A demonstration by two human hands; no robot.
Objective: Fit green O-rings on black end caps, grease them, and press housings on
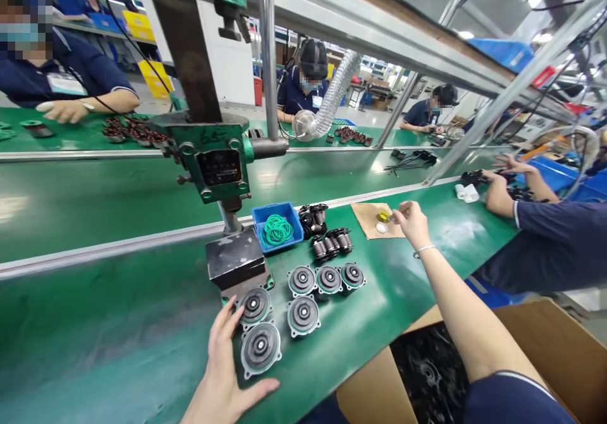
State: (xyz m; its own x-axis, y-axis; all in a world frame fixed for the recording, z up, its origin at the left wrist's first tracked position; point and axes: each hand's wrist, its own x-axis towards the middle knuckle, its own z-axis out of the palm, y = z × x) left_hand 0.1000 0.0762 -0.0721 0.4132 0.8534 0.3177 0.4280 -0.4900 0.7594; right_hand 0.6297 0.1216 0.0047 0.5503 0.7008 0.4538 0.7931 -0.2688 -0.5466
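Note:
My left hand (222, 354) is spread, thumb and fingers apart, around the left side of two round motor parts with black ribbed centres; its fingertips touch the far one (255, 306), and the near one (260, 348) lies by the thumb. Several similar round parts (303, 314) stand to their right. Over a piece of brown cardboard (374, 228), my right hand (411, 222) is closed in a pinch beside a small yellow container (383, 217). What its fingertips hold is too small to make out. A white round lid-like piece (381, 227) lies by the container.
A green press (208, 158) with a black block (237, 256) under it stands at the left. Near it are a blue bin (277, 225) of green rings and several wound rotors (332, 244). An open carton (545, 348) of black parts sits below right. Co-workers sit around.

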